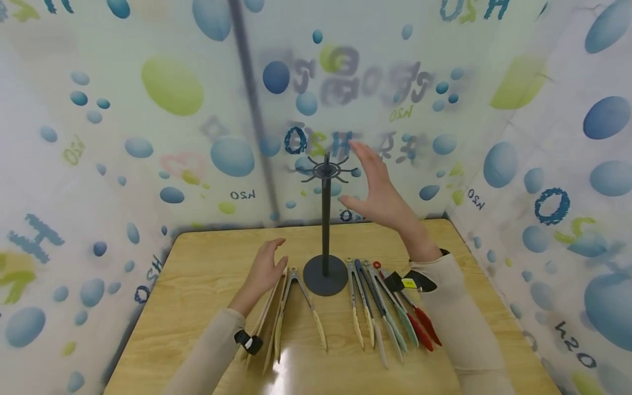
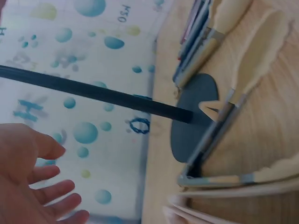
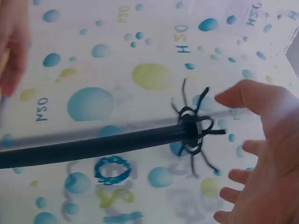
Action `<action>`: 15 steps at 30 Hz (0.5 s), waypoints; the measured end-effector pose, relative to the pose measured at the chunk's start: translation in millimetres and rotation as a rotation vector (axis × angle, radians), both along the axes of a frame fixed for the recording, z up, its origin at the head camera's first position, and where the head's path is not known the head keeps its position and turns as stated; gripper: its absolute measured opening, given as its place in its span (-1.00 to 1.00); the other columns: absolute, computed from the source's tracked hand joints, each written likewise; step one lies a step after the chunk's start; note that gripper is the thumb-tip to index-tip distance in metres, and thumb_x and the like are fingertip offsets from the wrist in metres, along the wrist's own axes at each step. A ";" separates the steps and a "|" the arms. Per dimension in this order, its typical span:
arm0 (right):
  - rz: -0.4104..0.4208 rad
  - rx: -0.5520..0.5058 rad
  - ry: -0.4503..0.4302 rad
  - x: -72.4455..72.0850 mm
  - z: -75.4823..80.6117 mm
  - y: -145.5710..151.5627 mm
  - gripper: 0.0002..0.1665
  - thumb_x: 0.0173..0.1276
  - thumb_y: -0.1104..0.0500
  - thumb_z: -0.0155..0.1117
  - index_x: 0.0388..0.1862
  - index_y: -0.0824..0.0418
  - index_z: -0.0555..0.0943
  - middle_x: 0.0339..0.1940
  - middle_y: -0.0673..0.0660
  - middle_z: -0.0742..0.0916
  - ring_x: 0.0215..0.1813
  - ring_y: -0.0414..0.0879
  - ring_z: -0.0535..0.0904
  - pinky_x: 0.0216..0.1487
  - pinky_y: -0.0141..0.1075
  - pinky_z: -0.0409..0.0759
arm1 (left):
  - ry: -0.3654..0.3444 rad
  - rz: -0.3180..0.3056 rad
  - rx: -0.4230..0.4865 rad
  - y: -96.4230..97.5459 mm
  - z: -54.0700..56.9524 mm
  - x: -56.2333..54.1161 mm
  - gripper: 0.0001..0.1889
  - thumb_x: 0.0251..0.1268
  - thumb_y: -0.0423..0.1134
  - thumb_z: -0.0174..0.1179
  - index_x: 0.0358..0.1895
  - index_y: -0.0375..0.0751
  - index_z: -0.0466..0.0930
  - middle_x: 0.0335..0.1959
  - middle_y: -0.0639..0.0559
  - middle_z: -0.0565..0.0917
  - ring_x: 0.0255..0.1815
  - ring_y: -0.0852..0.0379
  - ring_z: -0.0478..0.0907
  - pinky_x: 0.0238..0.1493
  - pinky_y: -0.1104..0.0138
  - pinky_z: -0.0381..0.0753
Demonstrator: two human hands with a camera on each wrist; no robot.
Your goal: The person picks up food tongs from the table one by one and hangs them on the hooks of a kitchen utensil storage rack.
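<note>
A dark stand with a ring of hooks [image 1: 326, 170] on its pole [image 1: 326, 225] rises from a round base [image 1: 316, 282]. My right hand [image 1: 379, 192] is raised just right of the hooks, thumb and fingers spread apart, holding nothing. In the right wrist view the hook ring [image 3: 191, 128] lies between that hand [image 3: 275, 140] and the pole. Low at the left, my left hand [image 1: 261, 274] hovers with loose fingers above wooden tongs [image 1: 270, 299]. Beside these lie spread tongs with cream tips [image 1: 321, 332]. The left wrist view shows the left palm [image 2: 18, 168] bare.
Right of the base, several tongs lie side by side: cream-tipped tongs [image 1: 356, 323], teal-tipped tongs [image 1: 408, 329] and red tongs [image 1: 424, 323]. All rest on a wooden table [image 1: 197, 285]. A patterned curtain wall [image 1: 197, 137] encloses the back and sides.
</note>
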State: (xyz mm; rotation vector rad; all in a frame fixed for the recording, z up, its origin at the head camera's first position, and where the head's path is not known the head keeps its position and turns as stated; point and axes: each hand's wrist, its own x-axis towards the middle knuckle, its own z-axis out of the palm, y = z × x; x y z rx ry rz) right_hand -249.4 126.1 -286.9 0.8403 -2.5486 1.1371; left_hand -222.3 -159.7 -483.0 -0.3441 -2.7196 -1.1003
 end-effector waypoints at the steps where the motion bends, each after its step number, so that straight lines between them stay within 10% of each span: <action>1: 0.026 0.027 0.041 0.4 5.0 -0.2 0.12 0.30 0.01 0.37 0.64 -0.19 -0.11 0.68 0.02 -0.04 0.69 0.05 -0.21 0.52 0.32 0.04 | -0.014 0.015 -0.019 -3.4 -3.7 1.2 -0.50 0.41 -0.32 0.13 0.37 -0.38 0.35 0.26 -0.35 0.48 0.26 -0.29 0.45 0.24 -0.11 0.49; 7: 0.063 0.158 0.118 1.3 25.3 -11.9 0.02 0.31 -0.35 0.25 0.62 -0.18 0.04 0.66 0.07 0.12 0.67 0.10 -0.06 0.54 0.28 0.01 | -0.125 0.091 -0.158 -23.1 -29.7 8.1 -0.53 0.40 -0.28 0.16 0.31 -0.42 0.41 0.16 -0.41 0.53 0.15 -0.31 0.51 0.12 -0.10 0.55; 15: 0.024 0.260 0.107 -0.7 25.3 -24.0 -0.11 0.40 -0.23 0.22 0.61 -0.19 0.09 0.58 0.07 0.33 0.62 0.11 0.15 0.62 0.17 -0.16 | -0.223 0.126 -0.262 -44.3 -62.8 20.7 -0.60 0.37 -0.32 0.14 0.21 -0.45 0.50 0.07 -0.43 0.59 0.03 -0.34 0.58 -0.09 -0.04 0.64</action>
